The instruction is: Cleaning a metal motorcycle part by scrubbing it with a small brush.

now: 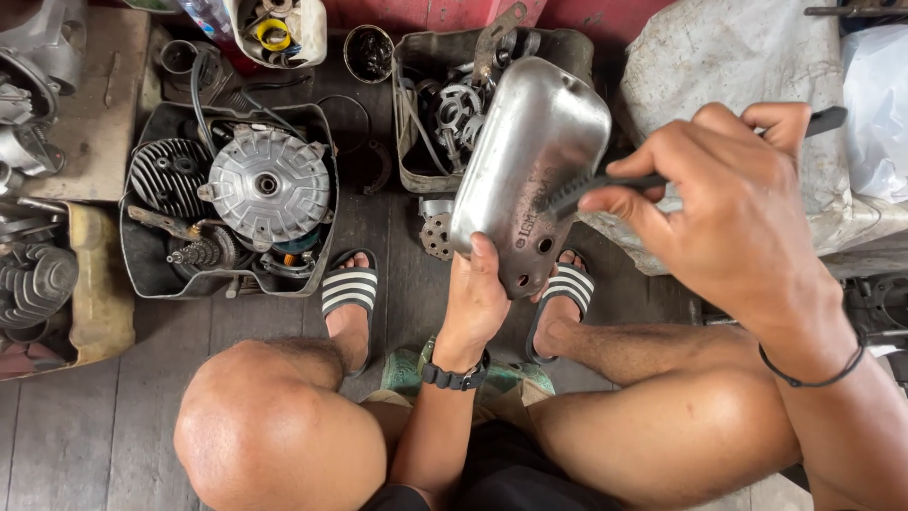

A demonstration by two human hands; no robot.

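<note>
My left hand (476,301) grips the lower edge of a shiny metal cover (528,151), a rounded engine part with small holes near its bottom, and holds it up between my knees. My right hand (733,213) holds a dark brush (605,186) by its handle, and the bristles rest on the middle of the cover's face. A black watch sits on my left wrist and a thin black band on my right.
A black tray (137,255) at left holds a round finned hub and a cylinder head. A dirty tub (409,123) of gears stands behind the cover. A white sack (738,57) lies at right. My sandalled feet rest on the wooden floor (95,416).
</note>
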